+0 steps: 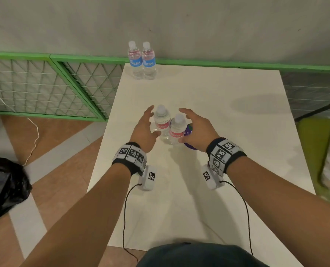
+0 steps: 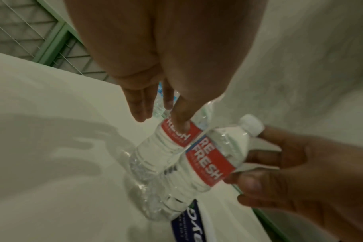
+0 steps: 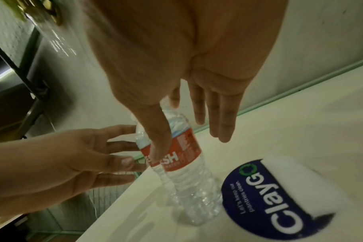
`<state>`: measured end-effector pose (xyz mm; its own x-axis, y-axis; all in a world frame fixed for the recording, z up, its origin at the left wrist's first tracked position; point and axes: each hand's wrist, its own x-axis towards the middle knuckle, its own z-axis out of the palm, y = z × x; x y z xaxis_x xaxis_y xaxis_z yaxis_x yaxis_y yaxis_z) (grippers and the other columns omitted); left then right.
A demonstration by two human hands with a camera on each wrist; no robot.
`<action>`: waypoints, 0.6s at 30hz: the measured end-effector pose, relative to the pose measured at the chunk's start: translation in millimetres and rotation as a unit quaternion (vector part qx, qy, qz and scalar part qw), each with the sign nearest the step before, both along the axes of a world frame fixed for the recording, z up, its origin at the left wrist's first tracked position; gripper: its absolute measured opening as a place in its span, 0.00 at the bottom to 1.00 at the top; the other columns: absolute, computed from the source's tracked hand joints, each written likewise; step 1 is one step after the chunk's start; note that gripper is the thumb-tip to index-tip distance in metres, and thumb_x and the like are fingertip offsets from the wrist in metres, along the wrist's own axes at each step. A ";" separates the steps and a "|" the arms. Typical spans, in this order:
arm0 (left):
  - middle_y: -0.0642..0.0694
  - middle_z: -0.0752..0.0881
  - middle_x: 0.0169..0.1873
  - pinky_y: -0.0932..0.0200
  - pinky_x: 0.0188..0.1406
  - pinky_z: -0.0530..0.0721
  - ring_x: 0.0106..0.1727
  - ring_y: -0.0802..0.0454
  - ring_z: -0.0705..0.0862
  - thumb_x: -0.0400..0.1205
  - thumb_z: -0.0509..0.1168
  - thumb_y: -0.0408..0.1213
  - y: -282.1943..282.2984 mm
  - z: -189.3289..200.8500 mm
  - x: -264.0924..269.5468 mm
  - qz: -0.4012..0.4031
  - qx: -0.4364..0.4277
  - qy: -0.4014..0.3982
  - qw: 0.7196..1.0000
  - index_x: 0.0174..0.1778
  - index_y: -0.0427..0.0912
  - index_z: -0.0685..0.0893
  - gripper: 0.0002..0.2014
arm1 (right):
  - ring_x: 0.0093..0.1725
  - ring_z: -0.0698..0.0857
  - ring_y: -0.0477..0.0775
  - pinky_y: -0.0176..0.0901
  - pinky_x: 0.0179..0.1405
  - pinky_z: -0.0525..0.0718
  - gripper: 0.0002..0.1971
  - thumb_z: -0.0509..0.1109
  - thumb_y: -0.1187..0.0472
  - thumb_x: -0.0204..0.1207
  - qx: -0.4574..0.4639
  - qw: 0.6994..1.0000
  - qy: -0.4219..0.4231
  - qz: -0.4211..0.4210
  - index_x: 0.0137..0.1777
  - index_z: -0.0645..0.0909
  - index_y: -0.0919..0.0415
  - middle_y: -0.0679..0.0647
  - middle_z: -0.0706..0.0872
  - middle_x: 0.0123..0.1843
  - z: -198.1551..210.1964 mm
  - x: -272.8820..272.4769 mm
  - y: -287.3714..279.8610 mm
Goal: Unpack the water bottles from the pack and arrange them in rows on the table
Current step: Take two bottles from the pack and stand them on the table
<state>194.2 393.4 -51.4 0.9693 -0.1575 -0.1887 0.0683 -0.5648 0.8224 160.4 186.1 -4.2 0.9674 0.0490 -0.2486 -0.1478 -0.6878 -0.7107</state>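
Here: white table [image 1: 208, 105], four water bottles, our two hands.
Largest first, we log the table; at its far edge two blue-label bottles [image 1: 142, 60] upright, touching; mid-table two red-label bottles [image 1: 170, 126] upright, side by side beside a round blue sticker [image 3: 265, 196]. Our left hand [image 1: 144, 128] and right hand [image 1: 196, 130] flank the red pair, fingers spread, gripping nothing.

Two red-label bottles [image 1: 169, 128] upright mid-table, touching. Blue-label pair [image 1: 142, 60] at far edge. Bare table [image 1: 227, 170] between pairs, right and near side.
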 end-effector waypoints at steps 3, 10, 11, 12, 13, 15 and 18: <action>0.52 0.77 0.67 0.59 0.57 0.82 0.60 0.54 0.81 0.80 0.69 0.29 -1.2 17.2 -37.2 0.079 -0.022 -0.075 0.994 0.77 0.56 0.68 0.32 | 0.56 0.82 0.48 0.43 0.58 0.83 0.35 0.80 0.59 0.66 0.006 1.000 -0.002 -0.022 0.72 0.71 0.40 0.46 0.82 0.61 3.0 -32.9 -32.6; 0.61 0.83 0.47 0.64 0.46 0.82 0.47 0.63 0.82 0.83 0.64 0.35 -40.6 -9.9 -160.4 -0.162 0.066 -0.065 0.982 0.55 0.57 0.82 0.11 | 0.42 0.85 0.37 0.35 0.47 0.86 0.10 0.71 0.54 0.78 -0.036 0.996 0.080 -0.008 0.56 0.81 0.40 0.39 0.87 0.43 -5.3 -172.5 -137.8; 0.62 0.83 0.46 0.62 0.48 0.83 0.48 0.64 0.82 0.84 0.63 0.38 -54.1 -15.7 -173.0 -0.210 0.078 -0.033 0.974 0.54 0.58 0.82 0.09 | 0.42 0.85 0.36 0.33 0.47 0.85 0.10 0.70 0.52 0.78 -0.055 0.993 0.106 -0.002 0.56 0.80 0.37 0.37 0.86 0.43 -9.6 -194.1 -153.7; 0.63 0.83 0.47 0.61 0.50 0.83 0.48 0.64 0.81 0.85 0.61 0.40 -69.2 -20.1 -183.4 -0.251 0.091 -0.001 0.964 0.54 0.58 0.82 0.08 | 0.42 0.85 0.36 0.31 0.46 0.85 0.10 0.69 0.50 0.78 -0.076 0.988 0.134 0.005 0.56 0.78 0.35 0.37 0.86 0.44 -14.2 -214.0 -169.0; 0.63 0.83 0.48 0.61 0.53 0.82 0.49 0.65 0.81 0.85 0.60 0.42 -88.5 -23.2 -191.4 -0.290 0.104 0.027 0.951 0.55 0.58 0.82 0.08 | 0.42 0.84 0.36 0.30 0.46 0.84 0.10 0.69 0.50 0.79 -0.095 0.982 0.163 0.009 0.57 0.78 0.34 0.36 0.86 0.45 -18.7 -233.1 -185.9; 0.62 0.83 0.51 0.60 0.56 0.81 0.50 0.64 0.80 0.86 0.57 0.44 -134.8 -26.6 -201.7 -0.362 0.138 0.066 0.920 0.58 0.58 0.81 0.10 | 0.42 0.84 0.36 0.30 0.46 0.83 0.10 0.67 0.49 0.79 -0.119 0.969 0.216 0.002 0.59 0.78 0.35 0.37 0.85 0.46 -24.9 -267.1 -221.0; 0.55 0.83 0.56 0.56 0.60 0.79 0.55 0.56 0.81 0.86 0.57 0.42 -219.4 -24.2 -209.4 -0.452 0.188 0.078 0.868 0.63 0.54 0.80 0.12 | 0.43 0.83 0.37 0.32 0.46 0.83 0.13 0.67 0.48 0.79 -0.143 0.952 0.267 -0.041 0.63 0.78 0.38 0.41 0.85 0.46 -28.5 -305.7 -275.9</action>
<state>-15.2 174.0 -75.6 0.4392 -0.7405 -0.5087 -0.4495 -0.6714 0.5892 -145.3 -89.7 -32.8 0.6971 -0.1654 -0.6976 -0.4970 -0.8127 -0.3040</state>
